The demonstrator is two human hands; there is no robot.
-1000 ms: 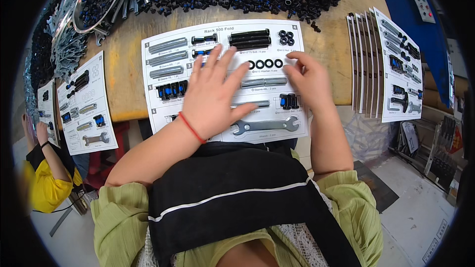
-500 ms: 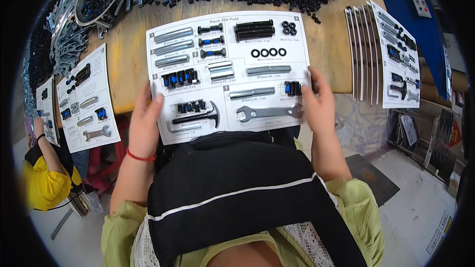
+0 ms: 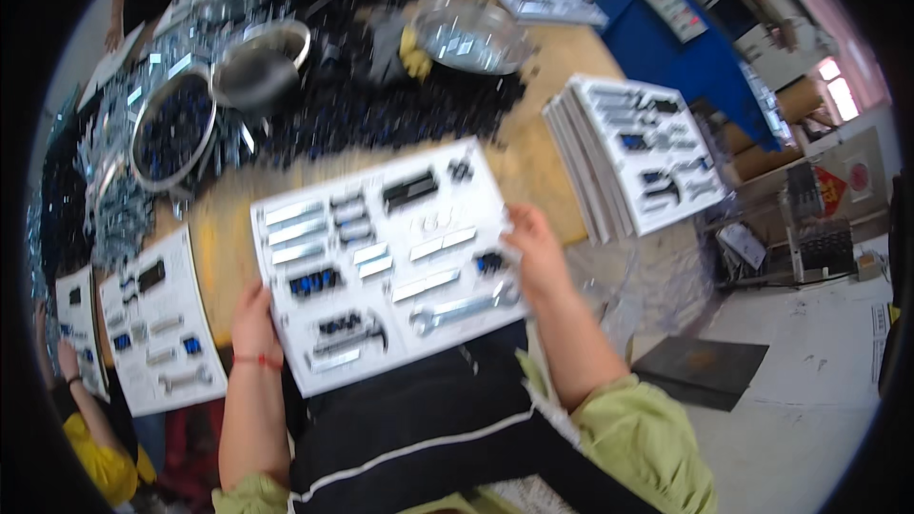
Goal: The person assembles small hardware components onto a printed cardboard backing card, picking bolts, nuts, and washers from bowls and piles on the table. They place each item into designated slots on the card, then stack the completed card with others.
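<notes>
A white card of hardware [image 3: 381, 271], laid out with silver sleeves, black bolts, a hammer-shaped tool and an open-ended wrench, is held in front of my apron, tilted with its right side higher. My left hand [image 3: 253, 324], with a red cord at the wrist, grips the card's left edge, the thumb partly blurred. At the right edge my right hand [image 3: 536, 252] is closed on it too, fingers partly behind the card. Motion blur softens the small parts.
Similar cards stand in a stack [image 3: 657, 157] at the right of the wooden table [image 3: 224, 266]; another card [image 3: 157, 324] is on the left. Black bolts [image 3: 381, 119], metal bowls [image 3: 259, 71] and silver wrenches [image 3: 114, 195] cover the far side. At far left, a co-worker's hand [image 3: 69, 359] touches a card.
The view has swung, showing more of the table's far side. In it, the card now sits lower and further left, tilted up at its right. Both hands still hold it.
</notes>
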